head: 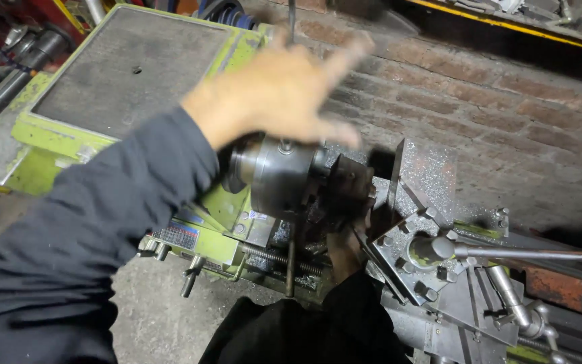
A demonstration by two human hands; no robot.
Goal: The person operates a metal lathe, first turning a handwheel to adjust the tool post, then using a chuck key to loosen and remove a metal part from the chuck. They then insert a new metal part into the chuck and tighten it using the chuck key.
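- left hand [281, 91] hovers spread open, holding nothing, right above the lathe chuck [279, 174]
- right hand [345, 246] reaches under the dark workpiece [350, 185]; can't tell its grip
- chuck axis runs left-right; left hand's nearer

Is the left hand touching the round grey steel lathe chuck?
Cannot tell. In the head view the blurred left hand overlaps the top of the round grey steel lathe chuck, with neither contact nor a gap plainly visible.

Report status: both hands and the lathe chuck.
Left hand open, blurred, above the chuck. Right hand low by the dark workpiece, grip hidden. Tool post close alongside.
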